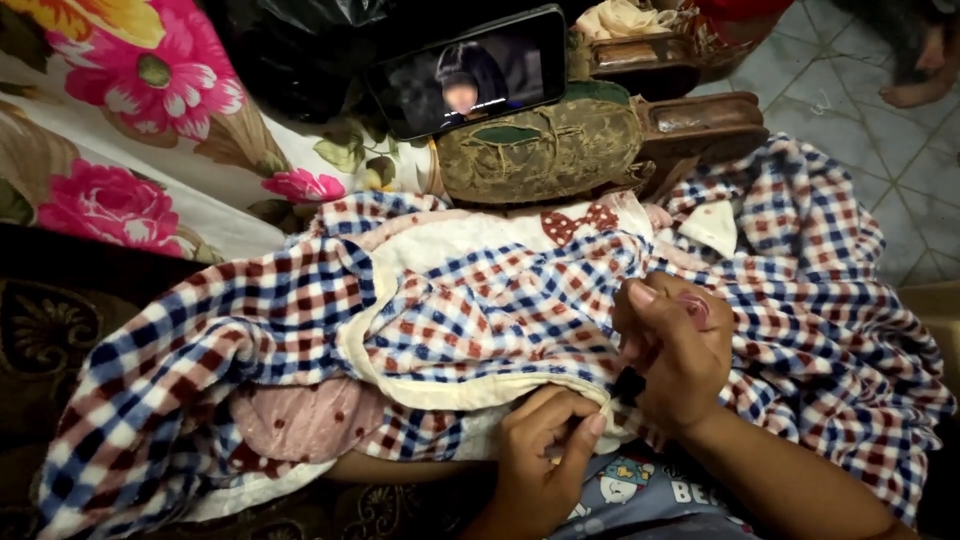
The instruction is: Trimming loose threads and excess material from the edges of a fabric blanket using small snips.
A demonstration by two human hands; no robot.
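Together, both hands — left hand (540,455), right hand (675,355) — pinch fleecy checked garment (480,310).

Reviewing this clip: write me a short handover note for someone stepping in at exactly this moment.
Left hand: fingertips pinch the cream edge of the checked garment on the lap.
Right hand: closed grip, with a small dark object at the fingers, right beside the left fingertips; what it is cannot be told.
Around: the garment lies spread across the lap, a phone leans behind it, floral fabric lies to the left.
Done or left: no finished work can be made out on the edge; both hands meet at one spot on it.
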